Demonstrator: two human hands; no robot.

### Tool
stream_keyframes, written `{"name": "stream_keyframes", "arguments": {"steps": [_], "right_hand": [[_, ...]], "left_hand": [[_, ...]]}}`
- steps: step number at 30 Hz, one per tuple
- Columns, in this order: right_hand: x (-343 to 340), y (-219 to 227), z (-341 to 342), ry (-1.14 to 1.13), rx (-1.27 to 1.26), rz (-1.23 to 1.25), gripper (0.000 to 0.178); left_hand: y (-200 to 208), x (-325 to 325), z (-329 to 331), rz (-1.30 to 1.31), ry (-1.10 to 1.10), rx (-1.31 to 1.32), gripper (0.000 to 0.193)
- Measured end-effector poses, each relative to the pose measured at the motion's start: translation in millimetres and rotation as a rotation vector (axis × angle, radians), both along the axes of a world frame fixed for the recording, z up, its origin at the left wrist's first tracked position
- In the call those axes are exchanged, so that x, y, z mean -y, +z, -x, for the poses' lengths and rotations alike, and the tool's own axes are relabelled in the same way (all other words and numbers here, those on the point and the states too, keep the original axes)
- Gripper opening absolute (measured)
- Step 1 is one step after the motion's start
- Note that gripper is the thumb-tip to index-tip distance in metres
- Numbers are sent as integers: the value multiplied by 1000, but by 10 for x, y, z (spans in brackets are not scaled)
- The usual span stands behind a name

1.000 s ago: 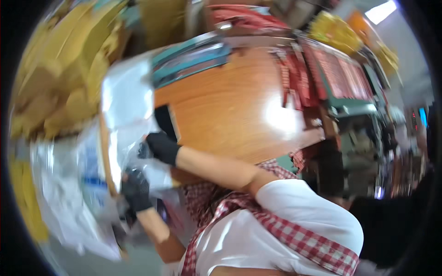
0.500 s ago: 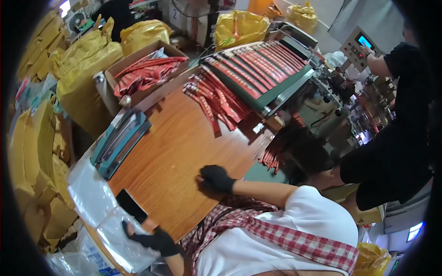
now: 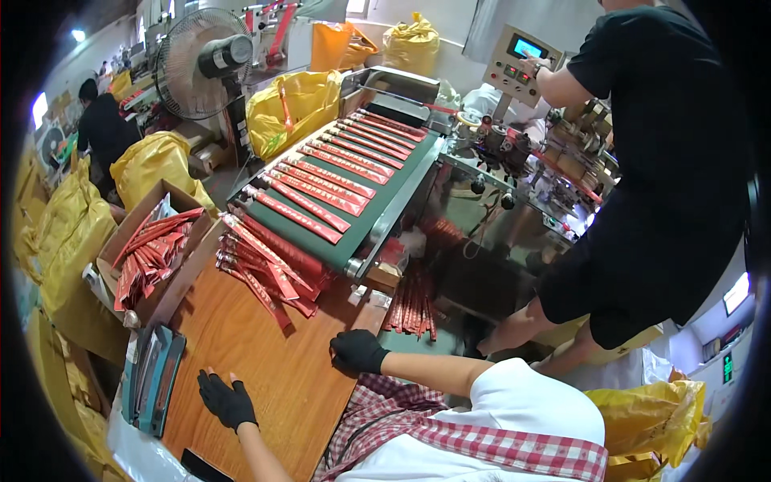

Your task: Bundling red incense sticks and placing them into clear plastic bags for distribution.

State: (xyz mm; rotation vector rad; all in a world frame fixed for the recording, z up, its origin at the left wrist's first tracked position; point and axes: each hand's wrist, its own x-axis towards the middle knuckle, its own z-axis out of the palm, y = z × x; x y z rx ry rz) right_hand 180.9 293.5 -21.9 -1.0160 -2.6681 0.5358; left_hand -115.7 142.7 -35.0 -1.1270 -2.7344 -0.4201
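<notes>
My left hand (image 3: 227,398), in a black fingerless glove, lies flat on the wooden tabletop (image 3: 273,377) with its fingers spread and nothing in it. My right hand (image 3: 359,352), gloved alike, rests curled into a fist near the table's right edge; nothing shows in it. Beyond both hands, a loose pile of long, narrow red packets (image 3: 269,269) lies at the far end of the table. More such packets (image 3: 317,189) lie in a spaced row on a green conveyor belt (image 3: 341,251). To the left of my left hand stands a teal holder (image 3: 154,377) with slots.
A cardboard box (image 3: 183,277) of red packets stands at the left, beside yellow sacks (image 3: 68,233). A dark phone (image 3: 201,466) lies at the near table edge. A person in black (image 3: 658,161) touches a control panel (image 3: 518,68) at the right. A large fan (image 3: 205,60) stands behind.
My left hand has left the clear plastic bags beside the phone and moved forward onto the tabletop. My right hand stays curled on the table. The view has shifted, showing more beyond the belt.
</notes>
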Motion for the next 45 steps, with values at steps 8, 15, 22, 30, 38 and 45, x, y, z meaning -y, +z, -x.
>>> {"name": "stream_keyframes", "arguments": {"steps": [8, 15, 22, 30, 38, 45], "right_hand": [[-39, -67, -28, 75, -81, -100, 22], [-28, 10, 7, 84, 12, -14, 24], [-25, -47, 3, 94, -17, -42, 25], [-28, -22, -6, 91, -22, -53, 26], [-69, -109, -22, 146, -119, -41, 26], [-552, -370, -627, -484, -462, -194, 23]], "left_hand": [[26, -10, 7, 29, 39, 49, 53], [-85, 43, 79, -63, 1, -5, 49], [-54, 56, 85, -29, -7, 35, 53], [-85, 53, 75, -66, -12, -2, 50], [-230, 118, 198, -126, -31, -11, 50], [-171, 24, 128, -182, -88, 8, 53]]}}
